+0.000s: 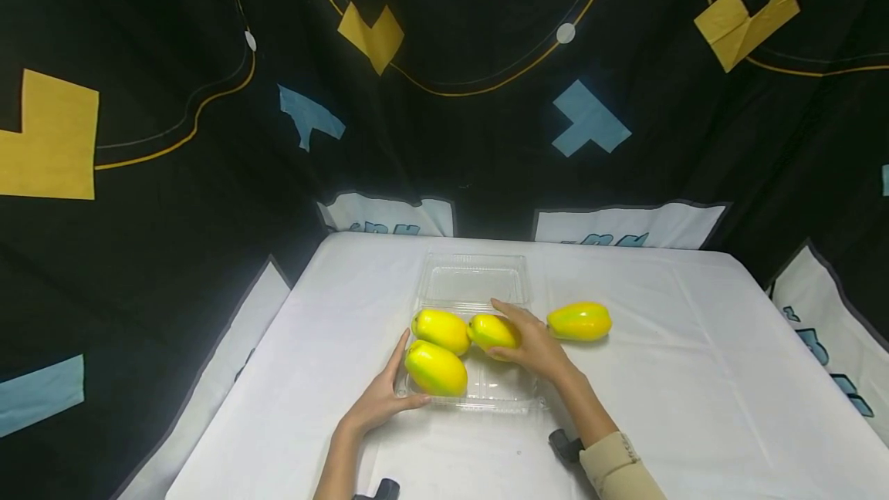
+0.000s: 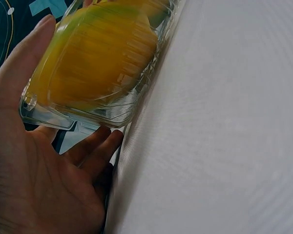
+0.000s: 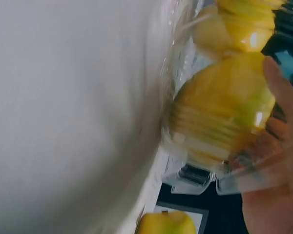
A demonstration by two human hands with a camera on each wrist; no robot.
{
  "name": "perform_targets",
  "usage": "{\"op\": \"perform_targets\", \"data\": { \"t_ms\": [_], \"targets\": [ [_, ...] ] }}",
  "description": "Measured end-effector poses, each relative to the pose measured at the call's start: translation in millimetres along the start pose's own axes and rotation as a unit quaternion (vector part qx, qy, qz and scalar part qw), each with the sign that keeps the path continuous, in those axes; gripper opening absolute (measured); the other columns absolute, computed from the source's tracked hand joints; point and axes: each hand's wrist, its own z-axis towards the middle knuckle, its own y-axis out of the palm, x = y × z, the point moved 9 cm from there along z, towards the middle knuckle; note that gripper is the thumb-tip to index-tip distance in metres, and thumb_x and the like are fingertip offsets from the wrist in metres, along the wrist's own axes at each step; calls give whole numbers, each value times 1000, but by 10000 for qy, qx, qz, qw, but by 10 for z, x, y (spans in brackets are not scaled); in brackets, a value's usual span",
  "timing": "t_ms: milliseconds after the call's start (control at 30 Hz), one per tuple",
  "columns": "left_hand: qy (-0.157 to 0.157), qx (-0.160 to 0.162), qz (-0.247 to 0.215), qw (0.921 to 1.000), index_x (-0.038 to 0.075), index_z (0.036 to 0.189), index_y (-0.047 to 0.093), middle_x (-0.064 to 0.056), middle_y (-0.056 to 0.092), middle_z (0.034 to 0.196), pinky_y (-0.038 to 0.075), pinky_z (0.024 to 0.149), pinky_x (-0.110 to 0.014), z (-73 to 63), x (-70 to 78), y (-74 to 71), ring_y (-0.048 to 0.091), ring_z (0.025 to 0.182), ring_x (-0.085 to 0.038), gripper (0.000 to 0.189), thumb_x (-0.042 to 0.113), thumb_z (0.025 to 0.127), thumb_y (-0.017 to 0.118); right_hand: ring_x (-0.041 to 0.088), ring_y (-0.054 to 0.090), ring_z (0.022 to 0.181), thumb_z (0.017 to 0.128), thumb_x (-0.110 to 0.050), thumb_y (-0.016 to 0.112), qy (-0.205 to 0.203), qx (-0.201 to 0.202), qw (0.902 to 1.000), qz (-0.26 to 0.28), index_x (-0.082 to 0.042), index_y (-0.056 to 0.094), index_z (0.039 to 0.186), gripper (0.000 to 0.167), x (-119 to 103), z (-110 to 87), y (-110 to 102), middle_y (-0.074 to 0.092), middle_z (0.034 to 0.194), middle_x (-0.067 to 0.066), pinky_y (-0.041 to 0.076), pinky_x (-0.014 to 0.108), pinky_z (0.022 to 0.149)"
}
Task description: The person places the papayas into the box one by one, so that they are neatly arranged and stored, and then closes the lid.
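Observation:
A clear plastic clamshell container (image 1: 503, 390) lies opened on the table, its lid (image 1: 474, 284) folded back away from me. Two yellow mango-shaped fruits, the rear one (image 1: 441, 331) and the front one (image 1: 436, 369), lie in its left half. My right hand (image 1: 531, 342) grips a third yellow fruit (image 1: 491, 332) over the base, fingers and thumb on either side of it. At the container's front left corner, my left hand (image 1: 382, 396) is spread, with thumb along the front edge and fingers by the left side. Through the clear wall, a fruit (image 2: 97, 58) shows beside the left thumb.
Another yellow fruit (image 1: 579, 321) lies on the white tablecloth (image 1: 660, 376), right of the container. A dark curtain (image 1: 458, 153) with yellow and blue patches hangs behind the table. Dark wrist gear (image 1: 566, 446) is on the right wrist.

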Motion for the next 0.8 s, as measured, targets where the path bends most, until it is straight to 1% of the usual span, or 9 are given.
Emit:
{"op": "perform_targets", "data": {
  "t_ms": [67, 200, 333, 433, 567, 633, 733, 800],
  "targets": [
    [15, -9, 6, 10000, 28, 150, 3, 0, 2, 154, 10, 100, -67, -1, 5, 1, 5, 139, -32, 111, 36, 68, 78, 27, 38, 128, 71, -43, 77, 45, 65, 9999, 95, -28, 41, 139, 79, 17, -14, -51, 45, 139, -1, 31, 52, 103],
    [2, -5, 33, 10000, 27, 150, 3, 0, 2, 154, 10, 100, -67, 0, 9, -2, 6, 139, -32, 111, 38, 68, 78, 28, 39, 128, 74, -44, 74, -6, 306, 9989, 366, -25, 47, 136, 70, 40, -41, -214, 46, 138, 2, 31, 52, 103],
    [-36, -4, 35, 10000, 30, 149, 3, 1, 3, 154, 10, 100, -67, -3, 16, -12, 6, 139, -31, 111, 40, 67, 78, 26, 42, 125, 78, -44, 71, -82, 679, 9972, 314, -21, 53, 130, 60, 98, -47, -429, 50, 134, 5, 34, 49, 102],
    [-76, -8, 48, 10000, 36, 148, 3, 1, 3, 154, 10, 100, -66, -5, 19, -20, 7, 139, -31, 110, 41, 67, 78, 25, 43, 124, 79, -41, 71, -86, 972, 9951, 188, -18, 56, 127, 55, 166, -50, -603, 52, 131, 5, 34, 48, 102],
    [-65, -9, 2, 10000, 41, 146, 2, 1, 3, 154, 9, 100, -66, -5, 30, -20, 6, 139, -30, 109, 39, 68, 78, 27, 43, 123, 78, -36, 73, -83, 1288, 9916, -8, -17, 56, 127, 54, 272, -79, -810, 53, 130, 6, 34, 51, 101],
    [-67, -2, -15, 10000, 41, 146, 2, 2, 3, 154, 9, 100, -66, -4, 25, -18, 6, 139, -30, 109, 39, 68, 78, 28, 43, 123, 77, -32, 75, -89, 1388, 9903, -52, -15, 56, 127, 55, 326, -98, -890, 53, 130, 8, 34, 53, 100],
    [-84, 0, -27, 10000, 37, 148, 2, 2, 3, 154, 8, 100, -66, -2, 12, -10, 6, 139, -30, 110, 38, 67, 79, 31, 42, 124, 76, -29, 76, -6, 1409, 9899, -140, -15, 55, 128, 58, 419, -124, -962, 51, 132, 10, 33, 55, 100],
    [-129, -1, -11, 9999, 35, 148, 3, 3, 3, 154, 8, 100, -66, -1, -2, -5, 6, 139, -30, 111, 39, 67, 79, 32, 41, 125, 76, -29, 77, 108, 1346, 9907, -156, -15, 54, 129, 60, 485, -137, -986, 49, 134, 11, 31, 56, 100]
  ]
}}
